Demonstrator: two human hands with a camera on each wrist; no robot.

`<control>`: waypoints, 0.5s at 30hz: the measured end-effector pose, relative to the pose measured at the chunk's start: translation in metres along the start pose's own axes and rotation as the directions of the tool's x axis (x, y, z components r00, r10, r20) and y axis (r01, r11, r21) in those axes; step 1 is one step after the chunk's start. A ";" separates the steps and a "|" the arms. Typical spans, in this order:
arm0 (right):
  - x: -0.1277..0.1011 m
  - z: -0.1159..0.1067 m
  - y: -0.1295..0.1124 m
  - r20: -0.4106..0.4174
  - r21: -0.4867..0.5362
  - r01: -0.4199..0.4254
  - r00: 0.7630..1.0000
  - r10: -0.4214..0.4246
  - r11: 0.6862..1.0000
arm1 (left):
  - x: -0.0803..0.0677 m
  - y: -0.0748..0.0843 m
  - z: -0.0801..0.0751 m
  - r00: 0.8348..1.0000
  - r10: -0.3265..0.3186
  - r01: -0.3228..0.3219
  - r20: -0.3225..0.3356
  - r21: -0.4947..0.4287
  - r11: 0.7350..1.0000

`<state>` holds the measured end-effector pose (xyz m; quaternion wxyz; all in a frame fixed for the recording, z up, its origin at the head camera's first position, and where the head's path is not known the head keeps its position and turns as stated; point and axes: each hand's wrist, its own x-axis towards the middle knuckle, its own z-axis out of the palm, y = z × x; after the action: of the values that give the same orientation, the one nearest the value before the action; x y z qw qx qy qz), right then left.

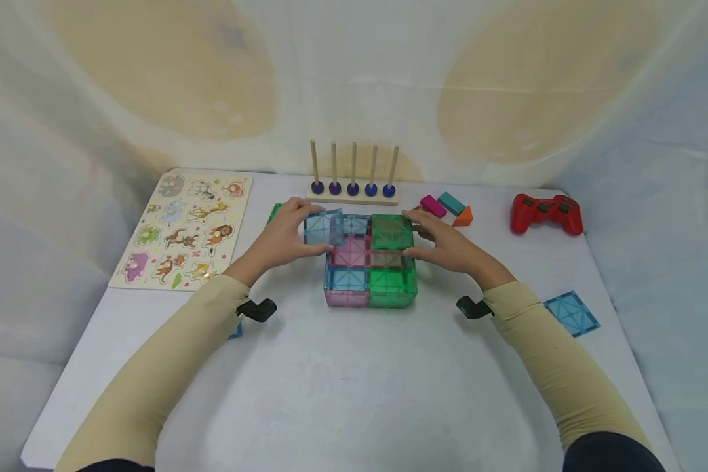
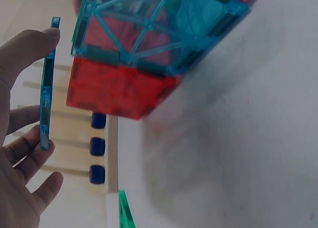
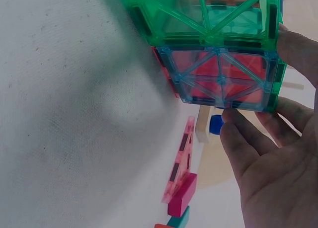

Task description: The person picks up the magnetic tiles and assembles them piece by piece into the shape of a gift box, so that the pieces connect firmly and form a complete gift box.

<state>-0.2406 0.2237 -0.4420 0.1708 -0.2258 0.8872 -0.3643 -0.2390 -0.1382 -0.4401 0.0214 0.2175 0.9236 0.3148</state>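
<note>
Gripping a blue tile (image 1: 318, 229) between thumb and fingers, the left hand (image 1: 283, 237) in the head view holds it at the far left corner of a box of see-through tiles (image 1: 350, 280) on the white table (image 1: 342, 393). The right hand (image 1: 448, 248) grips the box's far right corner, thumb nearer the wearer and fingers beyond. Only this view takes in the animal puzzle board (image 1: 240, 211) to the left, plus the red game controller (image 1: 547, 215) and a loose blue square (image 1: 572, 313) to the right.

From the left wrist, the pinched tile is seen edge-on, with a gap between it and the box; the head view leaves that contact unclear. A red panel (image 2: 117, 89) shows on the box's far side, and the bead stand (image 2: 113, 153) lies beyond.

The right wrist camera shows fingertips touching the far edge of a blue side panel (image 3: 221, 81). It also reveals a pink triangular tile (image 3: 181, 161) beside the magenta block (image 3: 182, 194), which the head view does not show.
</note>
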 end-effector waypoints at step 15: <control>0.001 0.001 0.003 -0.005 0.009 0.007 1.000 -0.007 1.000 | 0.032 0.029 0.022 0.993 0.058 -0.073 0.105 0.147 0.986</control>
<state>-0.2416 0.2239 -0.4449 0.1686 -0.2272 0.8852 -0.3692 -0.2527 -0.0916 -0.4371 0.0409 0.2643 0.9349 0.2333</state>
